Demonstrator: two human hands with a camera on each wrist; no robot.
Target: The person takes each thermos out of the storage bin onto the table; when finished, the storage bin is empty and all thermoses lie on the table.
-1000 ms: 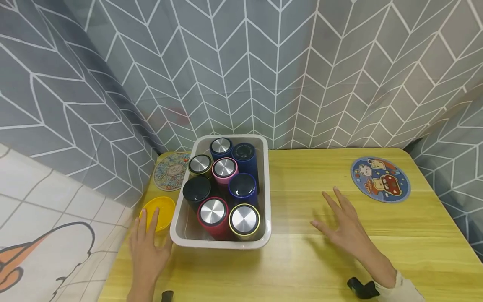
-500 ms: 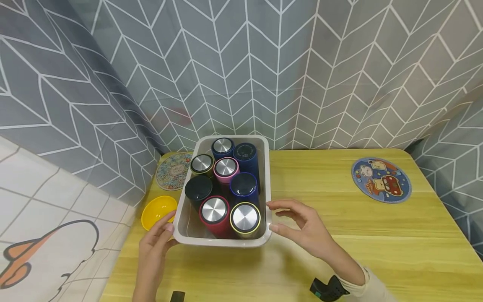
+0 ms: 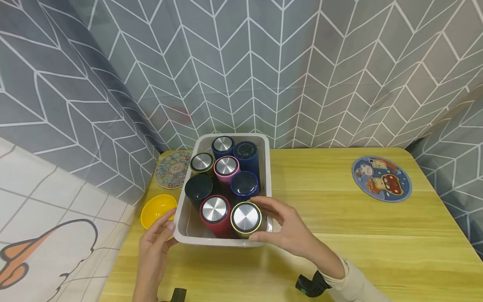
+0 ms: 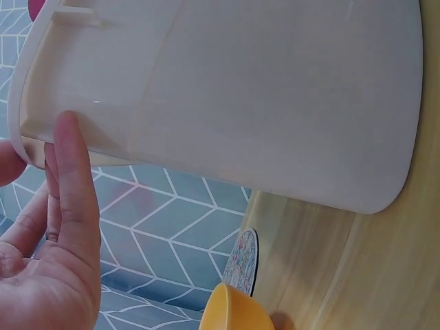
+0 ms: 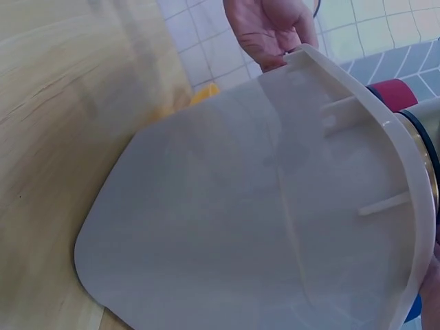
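Observation:
A white plastic bin (image 3: pixel 211 241) holds several thermos bottles standing upright. My left hand (image 3: pixel 154 247) holds the bin's front left corner, thumb on the rim and fingers under it; in the left wrist view those fingers (image 4: pixel 74 185) lie along the outer wall. My right hand (image 3: pixel 292 233) reaches over the right rim and grips the yellow-rimmed thermos bottle (image 3: pixel 246 217) at its steel-topped lid, thumb in front and fingers behind. Beside that bottle stands a red one (image 3: pixel 214 209), with a blue-lidded one (image 3: pixel 244 183) behind. The right wrist view mostly shows the bin's outer wall (image 5: pixel 220 199).
Left of the bin sits a yellow bowl (image 3: pixel 156 209), with a patterned round mat (image 3: pixel 171 170) behind it. A blue cartoon mat (image 3: pixel 381 179) lies at the right of the wooden table (image 3: pixel 313 167). Grey patterned curtain (image 3: pixel 264 63) hangs along the back.
Both hands have come in to the bin: the left from beside the yellow bowl to the rim, the right leftward from over the table, past the right rim, onto the yellow-rimmed thermos bottle.

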